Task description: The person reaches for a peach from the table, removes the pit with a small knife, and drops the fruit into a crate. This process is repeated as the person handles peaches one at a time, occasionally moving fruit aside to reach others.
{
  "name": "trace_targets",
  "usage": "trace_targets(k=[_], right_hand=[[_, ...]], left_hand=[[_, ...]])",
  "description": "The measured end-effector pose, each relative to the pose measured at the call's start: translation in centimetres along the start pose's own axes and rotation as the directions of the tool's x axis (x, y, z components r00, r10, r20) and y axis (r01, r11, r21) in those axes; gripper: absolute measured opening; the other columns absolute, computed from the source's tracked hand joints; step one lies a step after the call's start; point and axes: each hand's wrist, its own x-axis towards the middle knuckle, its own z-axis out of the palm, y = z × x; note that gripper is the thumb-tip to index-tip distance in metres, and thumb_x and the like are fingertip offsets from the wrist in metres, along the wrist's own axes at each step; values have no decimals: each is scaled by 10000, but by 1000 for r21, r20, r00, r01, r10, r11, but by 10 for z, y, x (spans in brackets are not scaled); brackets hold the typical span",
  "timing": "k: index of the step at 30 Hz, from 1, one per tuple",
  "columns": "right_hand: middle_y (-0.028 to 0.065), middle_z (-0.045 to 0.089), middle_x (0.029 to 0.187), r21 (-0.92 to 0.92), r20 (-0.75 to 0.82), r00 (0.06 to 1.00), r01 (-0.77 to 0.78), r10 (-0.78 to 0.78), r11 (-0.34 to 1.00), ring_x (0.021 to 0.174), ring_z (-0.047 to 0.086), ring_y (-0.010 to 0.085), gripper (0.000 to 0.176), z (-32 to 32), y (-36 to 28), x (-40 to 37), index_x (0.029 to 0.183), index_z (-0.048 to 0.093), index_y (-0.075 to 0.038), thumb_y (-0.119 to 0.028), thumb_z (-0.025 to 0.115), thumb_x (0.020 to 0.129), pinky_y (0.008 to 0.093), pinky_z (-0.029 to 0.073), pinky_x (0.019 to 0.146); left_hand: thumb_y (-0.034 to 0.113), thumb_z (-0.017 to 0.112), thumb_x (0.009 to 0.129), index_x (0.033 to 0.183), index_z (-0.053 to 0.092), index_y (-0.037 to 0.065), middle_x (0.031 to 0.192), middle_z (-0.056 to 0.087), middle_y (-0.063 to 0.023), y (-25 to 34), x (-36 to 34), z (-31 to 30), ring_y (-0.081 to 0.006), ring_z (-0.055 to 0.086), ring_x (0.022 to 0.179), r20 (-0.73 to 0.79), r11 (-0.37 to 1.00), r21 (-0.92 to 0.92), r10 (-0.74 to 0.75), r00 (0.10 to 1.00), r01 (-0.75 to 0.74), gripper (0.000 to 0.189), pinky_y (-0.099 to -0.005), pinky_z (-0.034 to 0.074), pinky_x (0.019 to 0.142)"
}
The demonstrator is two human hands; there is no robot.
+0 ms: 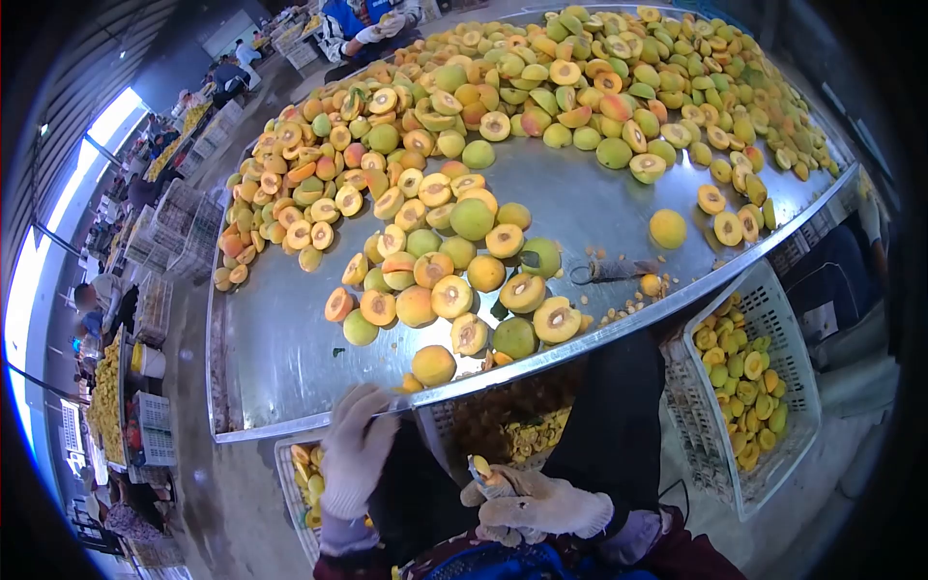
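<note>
My left hand [356, 452] wears a white knit glove and reaches up to the near rim of the metal table [290, 358], fingers spread and holding nothing. The nearest fruit is a whole yellow-orange peach [433, 365] just right of its fingertips. My right hand [538, 505], also gloved, is closed low over my lap around a small pitting tool [478, 472] whose tip sticks up. Whole and halved peaches [454, 280] lie in a cluster near the table's front edge.
A big heap of peaches [580, 87] covers the far table. A second pitting tool [611, 270] lies on the metal. A white basket of halves [764, 387] stands at right, a basket of scraps [512, 430] under the rim. Another gloved worker [362, 24] sits opposite.
</note>
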Motion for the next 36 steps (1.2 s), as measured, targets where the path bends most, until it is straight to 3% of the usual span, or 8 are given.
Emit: trace_targets(k=[3,6,14,16,21,22,26,36], right_hand=[[-7,531,772,9,-25,997,73,-73,997,615,495,51,390,-4,14,5,1200,449,-87,-350,585,947,184,381,478],[-5,527,767,52,-32,989,148,-147,988,619,490,62,385,-5,22,10,1198,450,-84,-342,591,951,199,395,515],[10,583,783,-95,-142,977,146,-159,985,670,586,78,442,-9,25,21,1209,475,-77,-402,609,940,223,470,626],[14,622,781,-349,-247,954,74,-168,934,710,640,77,497,-8,15,14,1211,478,-72,-455,611,924,246,502,673],[25,647,778,-496,-332,912,50,-243,867,728,674,112,541,2,2,7,1201,490,-66,-501,610,903,289,517,689],[45,655,786,-543,-359,908,-14,-216,840,724,689,153,562,6,-1,6,1193,494,-61,-525,603,895,308,522,696],[112,662,804,-777,-397,859,-128,-323,616,691,687,261,606,5,9,10,1171,500,-54,-579,573,876,345,529,687],[94,634,671,-842,-394,780,-94,-486,532,670,674,295,488,9,17,4,1066,553,-70,-508,614,862,403,532,591]], left_hand=[[137,676,819,1089,667,48,1201,605,-157,5,53,38,-351,539,1168,125,973,-22,232,965,-231,285,-405,414,1020],[224,694,809,1113,653,24,1264,578,-153,-15,89,53,-328,533,1183,324,981,191,-53,945,-10,366,-410,419,1008],[289,686,798,1216,555,41,1224,582,-154,-20,96,53,-306,578,1087,277,893,434,-7,961,-118,504,-381,474,915],[343,654,850,1238,524,26,1211,579,-167,-14,87,49,-304,604,1021,317,773,-453,-327,890,445,518,-384,515,791],[421,602,919,1323,415,-3,1213,579,-195,22,24,43,-279,635,1010,455,29,-889,-73,888,458,615,-340,562,768],[534,558,916,1328,415,0,1195,595,-210,11,8,50,-294,632,1020,389,432,-800,-156,908,417,690,-392,558,805],[571,506,931,1295,459,-20,1187,603,-223,40,-21,58,-293,621,1041,491,87,-857,-160,856,508,696,-401,511,918],[527,474,966,1276,479,-48,1180,611,-206,73,-43,68,-258,603,1083,252,489,-820,-160,954,298,653,-370,474,958]])
